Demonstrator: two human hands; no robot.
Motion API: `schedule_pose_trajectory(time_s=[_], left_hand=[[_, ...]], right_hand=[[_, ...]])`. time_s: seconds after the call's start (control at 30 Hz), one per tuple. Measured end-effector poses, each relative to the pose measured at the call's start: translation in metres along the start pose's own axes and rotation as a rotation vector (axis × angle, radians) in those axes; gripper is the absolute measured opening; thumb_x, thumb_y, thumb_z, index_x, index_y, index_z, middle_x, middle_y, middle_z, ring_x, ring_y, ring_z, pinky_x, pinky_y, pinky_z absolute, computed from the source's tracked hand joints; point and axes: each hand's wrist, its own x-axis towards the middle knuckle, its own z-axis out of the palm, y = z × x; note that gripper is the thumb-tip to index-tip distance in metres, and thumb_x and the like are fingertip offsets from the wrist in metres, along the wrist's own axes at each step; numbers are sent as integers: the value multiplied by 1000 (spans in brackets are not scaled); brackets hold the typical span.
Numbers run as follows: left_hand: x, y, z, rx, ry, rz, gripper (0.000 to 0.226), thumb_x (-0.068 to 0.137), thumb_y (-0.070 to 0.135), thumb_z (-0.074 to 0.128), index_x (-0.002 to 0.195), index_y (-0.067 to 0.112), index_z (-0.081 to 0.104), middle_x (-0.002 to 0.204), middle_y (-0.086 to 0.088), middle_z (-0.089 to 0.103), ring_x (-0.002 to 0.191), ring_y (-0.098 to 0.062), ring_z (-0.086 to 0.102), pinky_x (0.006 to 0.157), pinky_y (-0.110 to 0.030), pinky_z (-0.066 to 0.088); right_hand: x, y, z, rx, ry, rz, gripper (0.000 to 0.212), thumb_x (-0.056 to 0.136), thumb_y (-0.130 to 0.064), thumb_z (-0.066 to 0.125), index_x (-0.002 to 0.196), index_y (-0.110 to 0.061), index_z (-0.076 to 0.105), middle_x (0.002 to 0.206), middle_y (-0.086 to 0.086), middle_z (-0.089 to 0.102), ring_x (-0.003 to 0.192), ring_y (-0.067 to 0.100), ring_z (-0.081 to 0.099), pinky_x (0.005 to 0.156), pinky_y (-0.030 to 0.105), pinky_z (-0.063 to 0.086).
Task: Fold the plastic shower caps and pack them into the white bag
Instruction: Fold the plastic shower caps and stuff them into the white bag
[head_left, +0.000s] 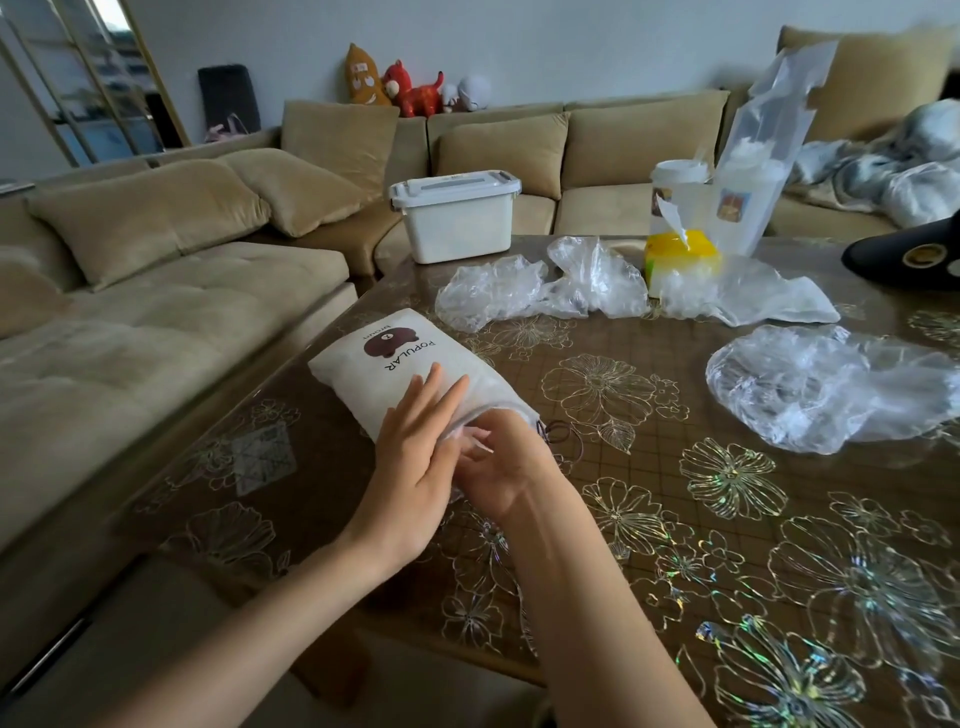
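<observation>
White bag (400, 382), "POPULAR" and "brown" beside bear logo (384, 344)

One cam only, head-worn, wide-angle, facing fwd & down across the brown glass-topped table with gold flower print (727, 519), straight lines bowed nr the edges. Left hand (410, 467) and right hand (501, 467) sit close under the lens, low-centre, forearms cut by the bottom edge. Far end of view reaches the tan fabric corner sofa (156, 338) & pale grey wall (571, 41) behind.
</observation>
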Motion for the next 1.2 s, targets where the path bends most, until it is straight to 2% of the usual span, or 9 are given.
schedule_pose_trajectory(time_s=[0.13, 0.23, 0.43, 0.57, 0.67, 0.77, 0.93, 1.07, 1.2], left_hand=[[-11, -16, 3, 186, -32, 49, 45, 93, 35, 26, 137, 39, 16, 153, 14, 3, 143, -1, -7, 120, -37, 3], [-16, -32, 4, 378, -94, 93, 62, 91, 63, 3, 142, 29, 2, 154, 9, -7, 140, -2, -18, 118, -38, -2], [3, -42, 3, 755, -259, 53, 87, 66, 73, -31, 143, 32, -23, 147, 7, -39, 134, -13, -38, 111, -36, -22], [20, -56, 2, 797, -227, -41, 86, 74, 69, -18, 148, 26, -13, 143, 8, -37, 135, -13, -35, 111, -39, -21], [28, -66, 4, 784, -108, -88, 67, 93, 53, 11, 152, 21, 7, 149, 6, -24, 138, -14, -26, 115, -47, -12], [26, -38, 49, 590, 148, 41, 65, 94, 49, 19, 144, 10, 35, 153, -4, 13, 143, -16, 2, 115, -53, 4], [20, 2, 95, 490, -49, 441, 63, 96, 53, 20, 130, 12, 53, 142, -10, 44, 136, -22, 32, 113, -36, 16], [37, 15, 98, 321, 104, 223, 56, 90, 44, 32, 101, 7, 74, 127, -4, 60, 118, -15, 51, 103, -21, 33], [30, 23, 96, 385, 85, 252, 24, 88, 18, 55, 101, 7, 72, 124, -9, 62, 112, -24, 60, 94, -34, 37]], right_hand=[[-5, -6, -6, 404, -119, 64, 41, 90, -15, 35, 116, 15, 48, 113, 30, 57, 102, 40, 57, 92, 44, 46], [0, -3, -12, 316, -142, 121, 63, 97, -42, 31, 133, 9, 41, 134, 28, 47, 126, 38, 44, 102, 44, 35], [-9, -21, -9, -424, 9, -85, 30, 96, -28, 45, 112, -6, 58, 90, 8, 59, 77, 19, 56, 64, 31, 43], [-23, -35, -28, -778, 203, -351, 16, 87, -4, 50, 83, -6, 65, 74, 7, 55, 65, 20, 49, 56, 30, 42], [-33, -49, -57, -1045, 502, -608, 18, 85, -12, 52, 97, -13, 65, 93, 2, 63, 86, 18, 59, 78, 37, 52], [-48, -78, -95, -1486, 893, -761, 34, 88, -21, 49, 122, -19, 54, 140, 7, 42, 128, 26, 36, 105, 38, 29], [-43, -100, -120, -1837, 884, -504, 46, 97, -33, 35, 140, -16, 38, 159, 12, -1, 145, 29, -9, 116, 46, -9], [-33, -112, -124, -1904, 910, -452, 55, 99, -37, 32, 144, -5, 27, 156, 10, 15, 145, 28, 6, 117, 48, 3], [-38, -108, -111, -1893, 972, -536, 39, 96, -27, 39, 125, -5, 49, 134, 10, 45, 128, 28, 35, 109, 42, 21]])
